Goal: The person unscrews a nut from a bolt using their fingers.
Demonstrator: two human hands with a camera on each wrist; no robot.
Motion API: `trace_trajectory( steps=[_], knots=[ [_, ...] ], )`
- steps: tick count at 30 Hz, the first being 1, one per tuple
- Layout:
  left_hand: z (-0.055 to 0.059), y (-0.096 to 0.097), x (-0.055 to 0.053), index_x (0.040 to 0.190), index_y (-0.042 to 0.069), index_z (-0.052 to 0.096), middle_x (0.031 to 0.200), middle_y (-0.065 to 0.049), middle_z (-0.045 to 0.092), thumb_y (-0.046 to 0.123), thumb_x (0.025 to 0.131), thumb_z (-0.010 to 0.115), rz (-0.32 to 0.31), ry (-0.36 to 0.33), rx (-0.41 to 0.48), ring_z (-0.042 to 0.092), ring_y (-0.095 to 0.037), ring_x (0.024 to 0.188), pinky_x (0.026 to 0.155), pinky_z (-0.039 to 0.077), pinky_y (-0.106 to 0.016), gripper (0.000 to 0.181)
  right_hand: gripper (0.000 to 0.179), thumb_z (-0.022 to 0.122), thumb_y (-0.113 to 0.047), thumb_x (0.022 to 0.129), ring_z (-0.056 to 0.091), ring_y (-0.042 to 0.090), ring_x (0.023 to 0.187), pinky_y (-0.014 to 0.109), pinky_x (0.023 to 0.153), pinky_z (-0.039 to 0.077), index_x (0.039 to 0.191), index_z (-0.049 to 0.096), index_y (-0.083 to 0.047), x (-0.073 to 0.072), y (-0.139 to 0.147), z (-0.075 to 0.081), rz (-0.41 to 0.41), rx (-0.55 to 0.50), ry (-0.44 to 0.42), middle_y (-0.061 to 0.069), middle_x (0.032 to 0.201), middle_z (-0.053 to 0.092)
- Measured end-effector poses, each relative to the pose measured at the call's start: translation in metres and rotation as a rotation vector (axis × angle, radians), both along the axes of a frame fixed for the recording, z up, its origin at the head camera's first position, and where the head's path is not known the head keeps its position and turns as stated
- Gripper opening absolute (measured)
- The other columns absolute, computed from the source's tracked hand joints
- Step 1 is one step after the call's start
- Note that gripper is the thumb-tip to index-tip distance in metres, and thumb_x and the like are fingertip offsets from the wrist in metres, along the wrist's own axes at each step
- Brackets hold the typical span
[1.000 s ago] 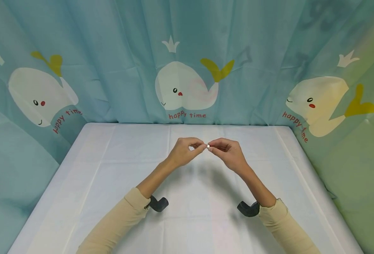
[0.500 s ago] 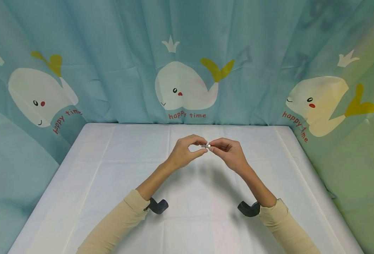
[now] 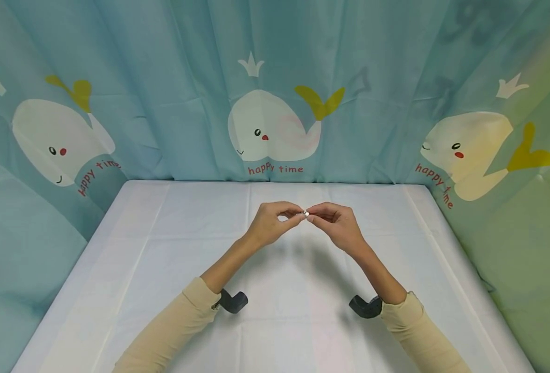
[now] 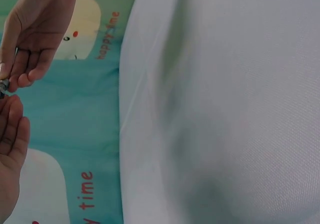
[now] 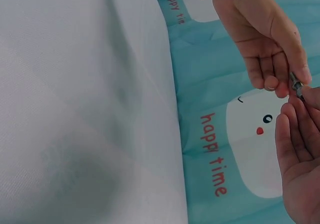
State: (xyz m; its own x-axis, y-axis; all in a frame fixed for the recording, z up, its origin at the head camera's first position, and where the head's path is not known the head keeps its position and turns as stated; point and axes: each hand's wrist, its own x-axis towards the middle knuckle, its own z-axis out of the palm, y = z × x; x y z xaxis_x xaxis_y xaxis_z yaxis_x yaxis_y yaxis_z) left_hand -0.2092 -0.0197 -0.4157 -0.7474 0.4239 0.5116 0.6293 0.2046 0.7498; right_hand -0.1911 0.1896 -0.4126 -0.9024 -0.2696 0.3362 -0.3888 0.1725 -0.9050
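Note:
A small silvery metal bolt [image 5: 297, 86] with a wider, nut-like collar is held between the two hands, up above the table. My right hand [image 3: 337, 225] pinches one end of it between thumb and fingertips. From the other side, my left hand [image 3: 270, 223] closes thumb and forefinger on the threaded end. In the head view only a bright bit of the bolt [image 3: 306, 214] shows between the fingertips. The left wrist view catches it at the frame's edge, with the right hand [image 4: 37, 39] above and the left hand [image 4: 10, 149] below.
A white cloth covers the table [image 3: 275, 331]. Blue-green curtains [image 3: 181, 62] printed with whales hang behind and along both sides. A dark curved piece [image 3: 233, 301] sticks out at the left cuff, and a similar dark piece [image 3: 366, 306] at the right cuff.
Half a second ago the left thumb and forefinger were spread apart, baring the bolt's shaft; now they have come together on it again. The right hand has stayed in place, pinching.

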Motion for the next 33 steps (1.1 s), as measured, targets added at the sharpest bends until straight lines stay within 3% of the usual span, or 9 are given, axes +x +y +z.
trace_trajectory(
  steps=[4, 14, 17, 21, 25, 29, 33],
  knots=[
    [0.0008, -0.0001, -0.0001, 0.094, 0.004, 0.077, 0.087, -0.002, 0.074, 0.014, 0.096, 0.069, 0.025, -0.021, -0.045, 0.068, -0.008, 0.079, 0.075, 0.056, -0.024, 0.012, 0.014, 0.070, 0.000, 0.092, 0.070, 0.015, 0.089, 0.028, 0.080, 0.057, 0.105, 0.073, 0.005, -0.0001, 0.0001, -0.0018, 0.016, -0.018, 0.010, 0.019, 0.100, 0.072],
    [0.0033, 0.0004, -0.0003, 0.097, 0.009, 0.078, 0.086, 0.004, 0.073, 0.024, 0.098, 0.066, 0.050, -0.157, -0.073, 0.068, -0.009, 0.080, 0.073, 0.056, -0.030, 0.019, 0.013, 0.069, 0.001, 0.092, 0.070, 0.016, 0.090, 0.028, 0.080, 0.057, 0.104, 0.072, 0.007, 0.0004, 0.0019, -0.0015, 0.019, -0.027, 0.007, 0.020, 0.100, 0.071],
    [0.0011, -0.0003, -0.0004, 0.102, 0.006, 0.076, 0.095, 0.000, 0.074, 0.020, 0.095, 0.071, 0.030, -0.130, -0.034, 0.068, -0.012, 0.087, 0.080, 0.056, -0.029, 0.017, 0.014, 0.069, 0.001, 0.092, 0.070, 0.014, 0.090, 0.027, 0.080, 0.057, 0.105, 0.072, 0.006, 0.0005, 0.0028, -0.0017, 0.014, -0.020, 0.006, 0.018, 0.100, 0.072],
    [-0.0023, -0.0006, -0.0006, 0.107, -0.001, 0.071, 0.103, -0.006, 0.071, 0.006, 0.087, 0.078, -0.042, -0.032, 0.050, 0.066, -0.017, 0.094, 0.087, 0.055, -0.034, 0.023, 0.014, 0.068, 0.003, 0.092, 0.069, 0.011, 0.088, 0.025, 0.080, 0.057, 0.105, 0.072, 0.007, 0.0042, 0.0013, 0.0054, 0.006, -0.009, 0.002, 0.020, 0.101, 0.071],
    [-0.0018, 0.0007, -0.0001, 0.105, 0.002, 0.070, 0.102, -0.005, 0.069, 0.000, 0.086, 0.077, -0.075, 0.040, 0.079, 0.064, -0.016, 0.095, 0.088, 0.055, -0.037, 0.021, 0.014, 0.068, 0.003, 0.092, 0.070, 0.012, 0.089, 0.026, 0.079, 0.057, 0.105, 0.072, 0.008, 0.0019, 0.0021, 0.0019, 0.014, -0.020, 0.010, 0.021, 0.101, 0.071],
    [-0.0003, 0.0020, 0.0006, 0.100, 0.004, 0.072, 0.098, -0.005, 0.070, -0.003, 0.087, 0.074, -0.081, 0.042, 0.093, 0.065, -0.017, 0.092, 0.086, 0.056, -0.036, 0.015, 0.015, 0.067, 0.003, 0.093, 0.070, 0.012, 0.090, 0.026, 0.081, 0.057, 0.107, 0.071, 0.008, 0.0002, 0.0022, -0.0019, 0.024, -0.032, 0.009, 0.022, 0.102, 0.071],
    [0.0009, 0.0029, 0.0020, 0.097, -0.002, 0.074, 0.094, -0.011, 0.072, -0.007, 0.086, 0.074, -0.063, 0.007, 0.093, 0.068, -0.023, 0.087, 0.083, 0.057, -0.033, 0.013, 0.016, 0.067, 0.003, 0.093, 0.069, 0.012, 0.090, 0.026, 0.081, 0.057, 0.107, 0.071, 0.008, 0.0012, 0.0017, -0.0012, 0.023, -0.026, 0.008, 0.021, 0.102, 0.071]
  ],
)
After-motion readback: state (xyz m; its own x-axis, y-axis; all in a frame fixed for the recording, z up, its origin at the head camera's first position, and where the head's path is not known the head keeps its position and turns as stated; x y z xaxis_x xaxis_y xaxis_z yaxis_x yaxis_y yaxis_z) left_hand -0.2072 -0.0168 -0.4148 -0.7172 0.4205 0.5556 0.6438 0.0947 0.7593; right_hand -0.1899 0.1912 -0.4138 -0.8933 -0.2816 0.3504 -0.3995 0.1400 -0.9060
